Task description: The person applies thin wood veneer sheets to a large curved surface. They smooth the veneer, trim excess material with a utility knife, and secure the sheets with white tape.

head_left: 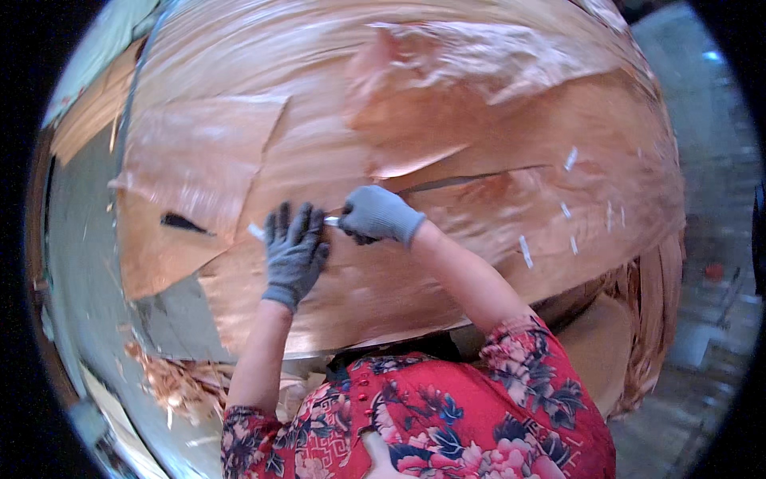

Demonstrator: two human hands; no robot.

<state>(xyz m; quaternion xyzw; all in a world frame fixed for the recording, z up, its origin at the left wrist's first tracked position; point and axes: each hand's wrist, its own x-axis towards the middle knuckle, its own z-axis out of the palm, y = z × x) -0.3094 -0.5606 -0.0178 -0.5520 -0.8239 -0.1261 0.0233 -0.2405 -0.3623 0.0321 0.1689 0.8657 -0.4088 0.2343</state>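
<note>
Thin reddish-brown wood veneer sheets [383, 279] lie in layers beneath both hands. My left hand [295, 249], in a grey glove, is laid flat on the veneer with its fingers stretched forward. Close to its fingertips is a small white strip [256, 231], partly covered. To its right my gloved right hand [377, 215] is closed around a small blade-like tool [331, 221]. Only the tool's bright tip shows, pointing toward my left fingers; the fist hides the rest.
A separate veneer piece [191, 160] lies at the left, with a dark elongated patch [185, 223] near it. Several white strips [525, 251] dot the veneer at the right. A dark split [471, 180] runs beyond my right hand. Veneer scraps [179, 379] pile below the left edge.
</note>
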